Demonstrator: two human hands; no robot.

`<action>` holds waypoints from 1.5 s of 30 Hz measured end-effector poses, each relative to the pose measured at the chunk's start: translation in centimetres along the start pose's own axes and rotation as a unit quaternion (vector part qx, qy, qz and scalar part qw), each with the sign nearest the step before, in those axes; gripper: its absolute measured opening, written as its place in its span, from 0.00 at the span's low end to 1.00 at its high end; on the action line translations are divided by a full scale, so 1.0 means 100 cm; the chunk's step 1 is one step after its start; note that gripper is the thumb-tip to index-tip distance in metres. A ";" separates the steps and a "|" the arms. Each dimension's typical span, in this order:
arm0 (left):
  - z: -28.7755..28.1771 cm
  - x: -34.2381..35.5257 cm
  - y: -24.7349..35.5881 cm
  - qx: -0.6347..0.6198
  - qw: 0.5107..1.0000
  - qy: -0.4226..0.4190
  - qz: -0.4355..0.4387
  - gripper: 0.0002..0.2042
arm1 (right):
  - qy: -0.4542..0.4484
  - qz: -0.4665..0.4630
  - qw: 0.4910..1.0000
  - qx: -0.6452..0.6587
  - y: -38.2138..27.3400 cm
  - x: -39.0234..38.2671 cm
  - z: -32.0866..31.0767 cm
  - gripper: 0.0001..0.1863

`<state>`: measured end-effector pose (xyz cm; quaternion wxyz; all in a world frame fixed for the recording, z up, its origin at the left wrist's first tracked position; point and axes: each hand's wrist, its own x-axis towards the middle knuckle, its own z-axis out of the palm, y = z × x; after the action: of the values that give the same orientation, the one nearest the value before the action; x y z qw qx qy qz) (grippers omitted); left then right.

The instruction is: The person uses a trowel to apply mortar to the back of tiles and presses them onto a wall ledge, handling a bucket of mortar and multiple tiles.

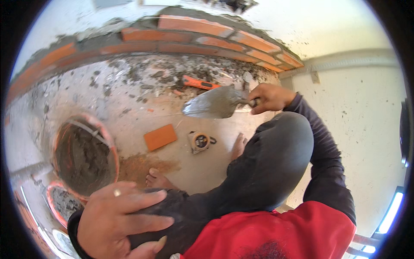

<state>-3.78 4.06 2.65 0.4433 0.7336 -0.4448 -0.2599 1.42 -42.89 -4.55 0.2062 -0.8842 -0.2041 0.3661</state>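
Observation:
My right hand [271, 98] is closed around the handle of a trowel [213, 102]. The grey, mortar-smeared blade points left above the floor, just in front of an orange-handled tool [199, 82] lying by the wall. My left hand [123, 218] rests near my left knee with its fingers spread and nothing in them. Beyond that hand stands a bucket [115, 151] holding grey mortar [82, 157]. On the floor between my feet and the trowel lie an orange brick piece [160, 137] and a tape measure [200, 141].
A low curved-looking brick wall [194, 36] with mortar joints runs across the far side. Mortar crumbs [142, 73] litter the floor along its foot. A second, smaller bucket [51, 203] with mortar stands at the left. A pale wall [353, 116] rises on the right.

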 end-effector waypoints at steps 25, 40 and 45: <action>-0.005 -0.022 -0.058 -0.108 0.983 0.076 0.125 0.14 | -0.145 0.187 0.967 -0.100 -0.182 0.025 -0.042 0.15; 0.004 -0.056 -0.064 -0.158 0.969 0.172 0.078 0.15 | -0.014 -0.025 0.994 -0.102 -0.156 0.136 -0.046 0.16; 0.013 -0.074 -0.068 -0.229 0.945 0.225 0.056 0.16 | 0.059 -0.014 0.998 -0.003 -0.132 0.187 -0.020 0.18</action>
<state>-5.42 11.45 -4.02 0.7016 0.6256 -0.3024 -0.1576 12.30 -22.75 -7.00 0.2201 -0.9020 -0.2049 0.3098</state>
